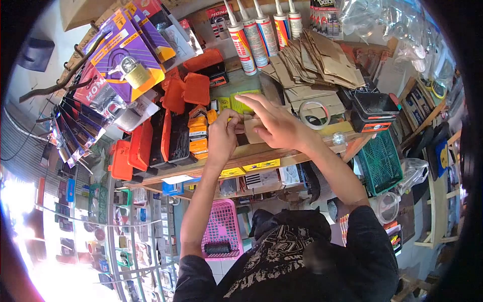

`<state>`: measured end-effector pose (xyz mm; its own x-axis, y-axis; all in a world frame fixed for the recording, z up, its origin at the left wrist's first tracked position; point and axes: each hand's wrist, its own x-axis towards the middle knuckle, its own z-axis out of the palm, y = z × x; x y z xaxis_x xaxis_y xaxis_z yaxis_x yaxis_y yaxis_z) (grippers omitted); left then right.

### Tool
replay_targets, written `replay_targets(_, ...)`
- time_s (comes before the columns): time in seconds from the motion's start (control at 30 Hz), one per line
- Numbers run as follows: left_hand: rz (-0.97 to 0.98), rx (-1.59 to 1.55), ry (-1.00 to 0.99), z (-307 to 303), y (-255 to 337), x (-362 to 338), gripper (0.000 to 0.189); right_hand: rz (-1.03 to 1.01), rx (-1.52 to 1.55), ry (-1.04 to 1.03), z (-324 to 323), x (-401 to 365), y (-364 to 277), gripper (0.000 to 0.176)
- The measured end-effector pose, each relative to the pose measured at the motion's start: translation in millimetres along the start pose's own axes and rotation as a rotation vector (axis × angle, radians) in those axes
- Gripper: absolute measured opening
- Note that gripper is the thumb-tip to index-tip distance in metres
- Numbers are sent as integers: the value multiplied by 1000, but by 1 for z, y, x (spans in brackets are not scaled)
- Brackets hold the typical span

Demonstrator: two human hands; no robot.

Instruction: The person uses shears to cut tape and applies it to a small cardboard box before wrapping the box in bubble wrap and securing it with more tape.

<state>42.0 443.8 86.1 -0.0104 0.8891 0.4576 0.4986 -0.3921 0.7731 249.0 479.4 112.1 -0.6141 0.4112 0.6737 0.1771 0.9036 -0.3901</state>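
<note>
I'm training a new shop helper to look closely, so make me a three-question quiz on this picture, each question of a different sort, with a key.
1. How many nozzled tubes stand together at the back?
2. True or false: the tape roll is nearer the right hand than the left hand.
3. What colour is the basket seen beside the left forearm? A green, B pink, C white.

Key: 1. five; 2. true; 3. B
</note>
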Motion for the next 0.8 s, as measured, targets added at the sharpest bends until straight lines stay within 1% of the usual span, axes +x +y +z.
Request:
replay_targets(0.07,-111,-205,31,-1,-3,0,9,16,59,-2,0,-1,0,89)
replay_targets(0.2,-138,-193,47,-2,0,-3,11,45,132,22,-3,-2,0,89)
replay_targets(0.27,-256,-208,-47,-3,7,-5,17,55,139,18,-4,-2,-2,89)
replay_targets(0.3,-258,-208,-44,-4,6,-5,17,62,134,9,-5,-1,-3,89)
replay_targets(0.37,-301,-174,-106,-6,5,-2,20,66,129,-3,-5,-1,-3,89)
replay_targets(0.4,-300,-174,-104,-7,9,1,20,24,99,13,-4,-2,-2,88)
replay_targets(0.43,-345,-155,-138,-9,15,4,22,-18,69,29,-4,-2,-1,87)
replay_targets(0.47,-390,-136,-172,-10,21,8,23,-18,70,28,-4,-2,-1,87)
replay_targets(0.57,-448,-119,-216,-14,34,17,27,-27,41,25,-3,-3,-3,86)
replay_targets(0.6,-448,-119,-216,-16,34,19,27,-27,21,24,-2,-4,-3,85)
replay_targets(0.67,-423,-32,-342,-20,33,25,27,-26,0,26,-2,-4,-3,83)
replay_targets(0.73,-436,-63,-351,-22,29,30,26,-28,0,54,-1,-5,-4,75)
replay_targets(0.77,-448,-95,-359,-22,26,31,25,-28,-1,55,-1,-5,-3,75)
replay_targets(0.8,-448,-95,-360,-22,24,31,25,-34,11,56,-1,-6,-1,69)
